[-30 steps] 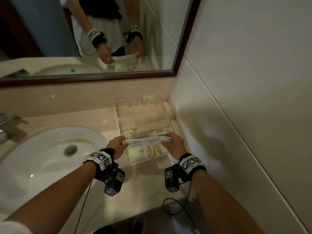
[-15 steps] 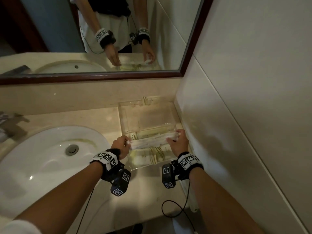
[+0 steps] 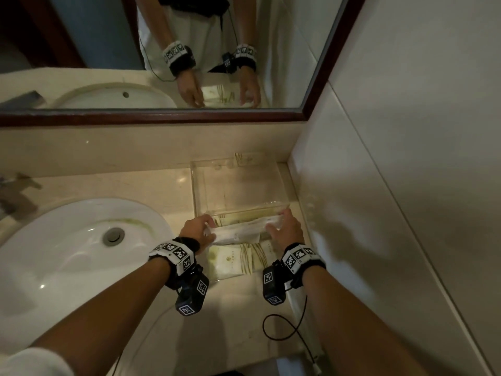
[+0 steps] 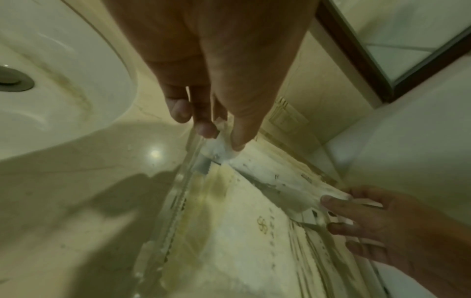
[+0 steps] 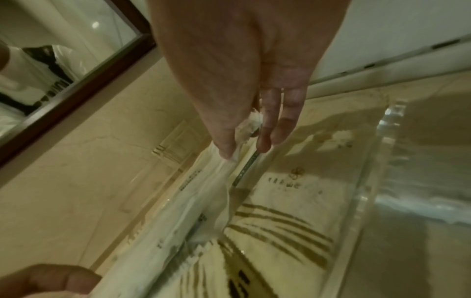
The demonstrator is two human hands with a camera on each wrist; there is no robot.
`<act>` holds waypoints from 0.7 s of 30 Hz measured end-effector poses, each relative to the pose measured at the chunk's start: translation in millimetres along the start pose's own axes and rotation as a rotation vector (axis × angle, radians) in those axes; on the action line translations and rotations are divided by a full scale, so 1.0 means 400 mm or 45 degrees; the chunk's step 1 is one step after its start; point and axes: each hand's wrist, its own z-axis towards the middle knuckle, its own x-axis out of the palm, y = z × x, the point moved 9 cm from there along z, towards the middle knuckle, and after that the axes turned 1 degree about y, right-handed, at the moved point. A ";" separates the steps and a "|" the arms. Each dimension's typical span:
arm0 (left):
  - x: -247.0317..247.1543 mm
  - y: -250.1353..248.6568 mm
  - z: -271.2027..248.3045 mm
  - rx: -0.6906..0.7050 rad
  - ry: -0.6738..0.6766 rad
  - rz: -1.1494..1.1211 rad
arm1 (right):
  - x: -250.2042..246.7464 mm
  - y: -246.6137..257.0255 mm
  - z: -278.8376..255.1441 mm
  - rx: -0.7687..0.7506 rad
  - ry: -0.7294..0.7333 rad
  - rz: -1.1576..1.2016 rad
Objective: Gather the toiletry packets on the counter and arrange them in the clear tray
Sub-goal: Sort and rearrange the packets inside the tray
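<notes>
A: What's sitting around the hands?

B: A clear tray [image 3: 195, 185] is standing on the beige counter [image 3: 151, 185], tucked into the corner by the white wall [image 3: 379, 185], right of the white sink [image 3: 67, 253] with its metal drain [image 3: 113, 236]. A mirror [image 3: 108, 50] in a dark frame is running above. Another small packet [image 3: 245, 158] is leaning behind the tray's back wall.

A: And the grip?

B: The left hand [image 3: 196, 232] is pinching the left end of a long white toiletry packet [image 3: 238, 232] between thumb and fingertips [image 4: 205, 129]. The right hand [image 3: 287, 230] is pinching the right end the same way, its other fingers [image 5: 265, 139] pointing straight down. The packet is stretching crosswise inside the tray, low over its near half.

A: Anything in the way?

B: Flat cream packets with gold stripes [image 3: 235, 261] are lying on the tray floor just beneath it, partly covered by it. The tray's side walls are standing just outside both hands.

A: What's differing from a second ago?

B: Then the packet was hovering above the tray's front part. Now both hands are sitting lower and farther in, with the packet down between the walls, close over the flat packets. Whether it's touching them, I can't tell.
</notes>
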 end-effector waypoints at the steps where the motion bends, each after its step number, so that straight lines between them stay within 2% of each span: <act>1: 0.001 -0.001 0.003 0.002 0.002 0.003 | 0.002 0.003 0.001 -0.007 -0.002 -0.034; 6: 0.003 -0.005 0.022 -0.016 -0.016 0.022 | 0.017 0.004 0.019 0.007 0.040 -0.201; 9: 0.008 -0.004 0.032 -0.021 -0.028 0.038 | 0.022 -0.006 0.030 0.008 0.054 -0.197; 14: -0.026 -0.002 0.043 -0.049 -0.201 -0.135 | -0.014 0.033 0.041 -0.134 -0.111 -0.025; 17: -0.039 -0.001 0.044 -0.044 -0.276 -0.129 | -0.015 0.050 0.050 -0.166 -0.148 -0.009; 21: -0.032 -0.008 0.042 -0.016 -0.278 -0.048 | 0.012 0.026 0.060 -0.054 -0.089 -0.080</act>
